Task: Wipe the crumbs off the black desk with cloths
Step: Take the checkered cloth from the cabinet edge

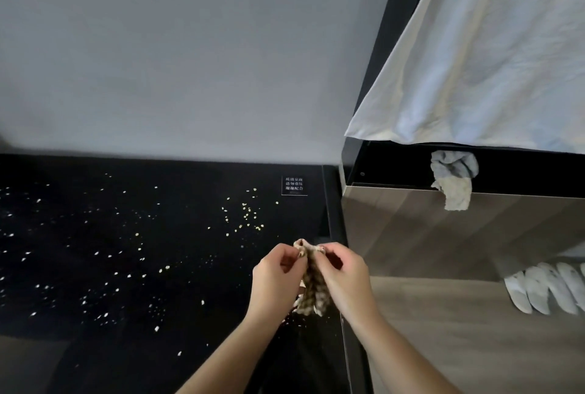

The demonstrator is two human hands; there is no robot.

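A patterned cloth (pixel 311 279) is pinched at its top edge between left hand (pixel 277 276) and right hand (pixel 343 273), held above the desk (pixel 95 346). Soft, limp, light; best bunched into a pad. Crumbs (pixel 243 216) are scattered left of the hands.

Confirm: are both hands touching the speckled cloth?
Touching. The head view shows the left hand and right hand each pinching the speckled cloth near its top, fingers curled onto the fabric.
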